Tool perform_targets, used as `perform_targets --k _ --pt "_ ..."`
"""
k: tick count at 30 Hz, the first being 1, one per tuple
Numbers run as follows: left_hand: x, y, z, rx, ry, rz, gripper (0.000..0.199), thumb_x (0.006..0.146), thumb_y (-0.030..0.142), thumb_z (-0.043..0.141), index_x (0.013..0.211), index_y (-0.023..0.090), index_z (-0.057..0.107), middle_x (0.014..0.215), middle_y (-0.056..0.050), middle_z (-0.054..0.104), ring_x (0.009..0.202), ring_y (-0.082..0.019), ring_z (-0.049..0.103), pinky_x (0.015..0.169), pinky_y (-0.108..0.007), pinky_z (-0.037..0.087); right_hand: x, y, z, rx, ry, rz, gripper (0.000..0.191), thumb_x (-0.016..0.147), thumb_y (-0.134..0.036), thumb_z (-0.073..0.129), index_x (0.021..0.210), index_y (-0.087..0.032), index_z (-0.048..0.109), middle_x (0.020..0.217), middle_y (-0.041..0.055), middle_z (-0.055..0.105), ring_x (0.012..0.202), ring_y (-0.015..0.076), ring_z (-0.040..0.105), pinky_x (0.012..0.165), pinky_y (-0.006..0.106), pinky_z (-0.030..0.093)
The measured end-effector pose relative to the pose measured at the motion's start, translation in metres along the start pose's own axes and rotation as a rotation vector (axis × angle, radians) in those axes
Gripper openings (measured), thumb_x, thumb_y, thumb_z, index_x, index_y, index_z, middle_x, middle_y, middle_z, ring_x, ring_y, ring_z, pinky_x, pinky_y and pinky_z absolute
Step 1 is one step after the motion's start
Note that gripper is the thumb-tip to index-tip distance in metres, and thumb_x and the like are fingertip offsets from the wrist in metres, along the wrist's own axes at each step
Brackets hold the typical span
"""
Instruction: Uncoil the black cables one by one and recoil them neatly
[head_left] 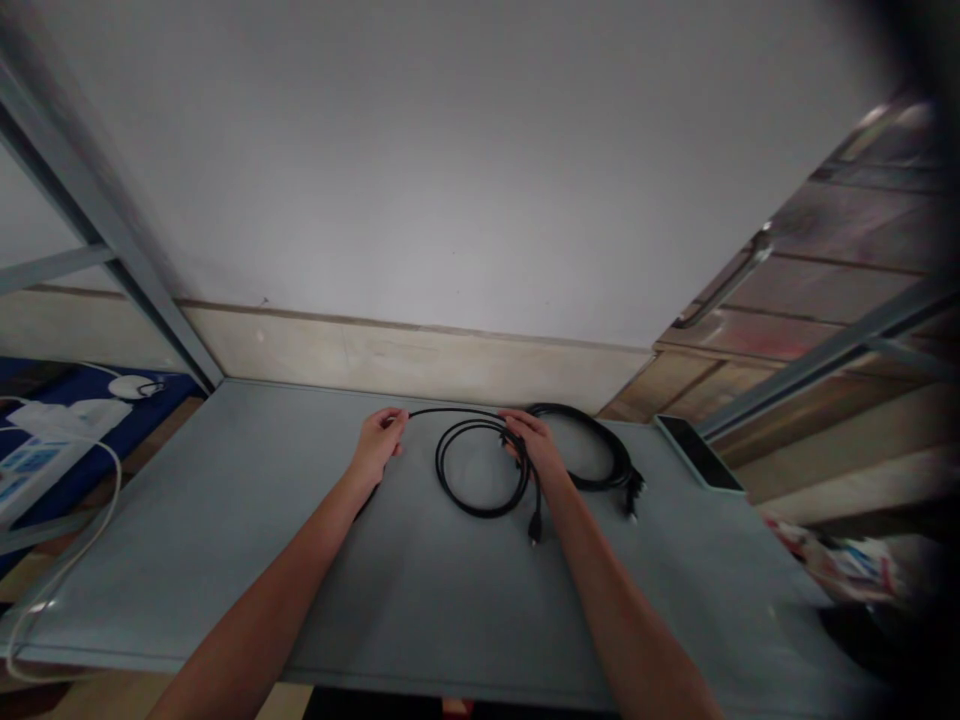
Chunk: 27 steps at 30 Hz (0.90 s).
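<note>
A grey table [420,600] stands against a white wall [450,200]; near its far edge is a partly coiled black cable [480,514]. The right hand [531,440] grips the loops at their upper right, plug [535,527] below; the left hand [381,440] pinches the run between thumb and fingers. Whether the loops touch the tabletop is unclear. Just right lies a second black coil [624,460], then a phone-like slab [701,455]. Metal posts [154,290] flank the table; a white power strip [37,465] is cut off at left. The left forearm hides the cable's tail; the right side blurs into darkness.
</note>
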<state>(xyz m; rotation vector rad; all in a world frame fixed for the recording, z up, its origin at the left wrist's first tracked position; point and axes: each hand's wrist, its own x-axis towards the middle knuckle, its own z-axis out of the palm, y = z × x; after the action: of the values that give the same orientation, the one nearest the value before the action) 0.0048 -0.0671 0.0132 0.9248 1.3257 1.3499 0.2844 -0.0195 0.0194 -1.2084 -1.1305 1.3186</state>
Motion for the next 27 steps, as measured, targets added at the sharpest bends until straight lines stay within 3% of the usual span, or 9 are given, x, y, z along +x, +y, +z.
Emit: perform_targets --k 4,8,14,17,20,24,27 --pt "0.008 0.007 -0.012 -0.095 0.039 -0.063 0.043 0.062 0.049 0.080 0.080 0.013 0.066 0.050 0.011 0.030 0.040 -0.003 0.024 0.037 -0.019 0.018 0.000 0.002 -0.004 -0.129 -0.083 0.031 0.043 0.068 -0.050 0.075 0.095 -0.017 0.074 0.052 -0.0027 0.053 0.042 0.0092 0.043 0.039 0.022 0.034" --pt "0.014 0.015 -0.030 -0.078 0.061 -0.076 0.044 0.056 0.043 0.085 0.079 0.010 0.068 0.048 0.010 0.033 0.040 -0.003 0.027 0.037 -0.019 0.017 -0.003 -0.003 -0.004 -0.219 -0.138 0.063 0.042 0.070 -0.050 0.075 0.095 -0.017 0.076 0.057 -0.0005 0.061 0.042 0.0092 0.044 0.037 0.022 0.029" --pt "0.022 0.027 -0.061 -0.076 0.152 -0.086 0.041 0.051 0.040 0.087 0.071 0.010 0.067 0.046 0.009 0.034 0.038 -0.003 0.026 0.035 -0.019 0.016 -0.007 -0.011 0.002 -0.196 -0.194 0.074 0.034 0.065 -0.043 0.079 0.086 -0.015 0.079 0.075 0.0060 0.071 0.053 0.0113 0.052 0.044 0.022 0.035" --pt "0.026 0.031 -0.078 -0.099 0.204 -0.073 0.043 0.048 0.040 0.087 0.073 0.011 0.066 0.046 0.010 0.034 0.038 -0.003 0.027 0.035 -0.019 0.017 -0.005 -0.011 -0.002 -0.171 -0.228 0.121 0.040 0.066 -0.043 0.079 0.094 -0.015 0.078 0.057 -0.0001 0.059 0.043 0.0069 0.040 0.039 0.021 0.024" --pt "0.030 0.031 -0.093 -0.175 0.331 -0.012 0.048 0.046 0.036 0.088 0.080 0.016 0.061 0.048 0.010 0.042 0.038 -0.003 0.030 0.036 -0.017 0.019 -0.002 -0.009 -0.011 -0.097 -0.260 0.141 0.042 0.067 -0.040 0.079 0.099 -0.013 0.075 0.048 -0.0063 0.042 0.040 0.0042 0.027 0.038 0.021 0.014" --pt "0.034 0.027 -0.103 -0.219 0.460 0.015 0.051 0.049 0.033 0.086 0.085 0.021 0.053 0.049 0.012 0.043 0.038 -0.003 0.032 0.037 -0.016 0.020 0.002 -0.004 -0.018 0.036 -0.291 0.107 0.035 0.069 -0.035 0.079 0.093 -0.011 0.073 0.050 -0.0090 0.030 0.043 0.0038 0.021 0.039 0.021 0.012" --pt "0.034 0.025 -0.103 -0.176 0.458 0.013 0.050 0.053 0.036 0.085 0.089 0.021 0.053 0.050 0.011 0.044 0.038 -0.004 0.034 0.037 -0.015 0.022 0.002 0.000 -0.015 0.101 -0.256 0.079 0.033 0.070 -0.033 0.077 0.094 -0.011 0.072 0.051 -0.0095 0.027 0.044 0.0042 0.019 0.039 0.021 0.012"
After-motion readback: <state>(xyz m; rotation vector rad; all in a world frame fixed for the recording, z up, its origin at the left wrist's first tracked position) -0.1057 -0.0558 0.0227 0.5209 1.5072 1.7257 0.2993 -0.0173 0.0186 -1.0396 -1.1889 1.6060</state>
